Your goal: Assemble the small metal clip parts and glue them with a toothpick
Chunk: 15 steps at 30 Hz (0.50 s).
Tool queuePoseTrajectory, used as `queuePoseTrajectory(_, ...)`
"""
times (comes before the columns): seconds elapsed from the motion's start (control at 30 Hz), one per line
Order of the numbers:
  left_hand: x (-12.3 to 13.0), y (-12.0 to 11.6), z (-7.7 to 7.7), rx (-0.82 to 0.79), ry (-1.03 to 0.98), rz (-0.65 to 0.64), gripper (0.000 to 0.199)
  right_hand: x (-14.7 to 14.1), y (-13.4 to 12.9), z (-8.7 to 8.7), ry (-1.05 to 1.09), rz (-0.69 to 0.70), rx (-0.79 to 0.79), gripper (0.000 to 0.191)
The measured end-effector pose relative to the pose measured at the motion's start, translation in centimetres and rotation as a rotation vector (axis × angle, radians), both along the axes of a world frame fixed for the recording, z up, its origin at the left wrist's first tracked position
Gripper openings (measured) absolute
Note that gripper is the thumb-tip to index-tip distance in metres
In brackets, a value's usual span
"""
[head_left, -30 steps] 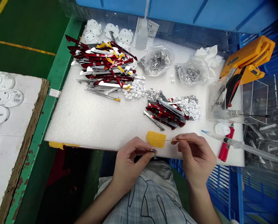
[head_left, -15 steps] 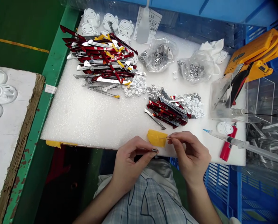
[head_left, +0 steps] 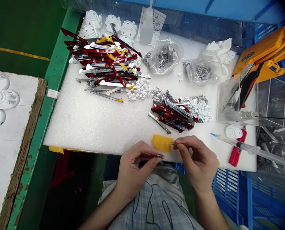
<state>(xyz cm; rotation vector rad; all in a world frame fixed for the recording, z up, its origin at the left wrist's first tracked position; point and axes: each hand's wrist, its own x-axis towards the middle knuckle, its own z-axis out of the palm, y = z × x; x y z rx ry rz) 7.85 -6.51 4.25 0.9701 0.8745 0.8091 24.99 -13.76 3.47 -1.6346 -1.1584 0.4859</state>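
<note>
Between the thumb and fingers of my left hand (head_left: 136, 164) is a small shiny metal piece (head_left: 160, 156), mostly hidden by the fingertips. My right hand (head_left: 199, 159) pinches a thin toothpick-like stick (head_left: 173, 143), its tip lying over a piece of yellow tape (head_left: 160, 142) at the front edge of the white foam board (head_left: 85, 124). Just beyond the tape lies a pile of dark red and silver strips (head_left: 172, 113), one silver strip (head_left: 159, 123) apart from it. Small white caps (head_left: 199, 108) and tiny metal parts (head_left: 159, 95) border that pile.
A larger heap of red and silver strips (head_left: 108, 60) lies at the back left. Behind are white rounded parts (head_left: 93, 19), a squeeze bottle (head_left: 147, 28) and plastic bags (head_left: 165, 59). To the right are a syringe (head_left: 245, 147), a red marker (head_left: 238, 150) and a clear box (head_left: 228, 108).
The view has shifted slightly, moving the scene a little within the frame. Both hands keep their grips, and the stick's tip is still over the yellow tape.
</note>
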Motion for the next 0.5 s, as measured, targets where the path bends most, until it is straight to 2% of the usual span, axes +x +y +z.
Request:
queuePoseTrajectory(0.13,0.1,0.0,0.0,-0.001,0.000,-0.003,0.021,-0.3,0.4,0.6,0.313,-0.008,0.077,0.009)
queuePoseTrajectory(0.27,0.1,0.0,0.0,0.010,0.012,0.003,0.020,-0.8,1.2,0.7,0.587,0.069,0.147,0.003)
queuePoseTrajectory(0.5,0.1,0.3,0.1,0.046,0.022,0.004,0.021,-1.2,1.6,0.5,0.646,0.112,0.163,0.005)
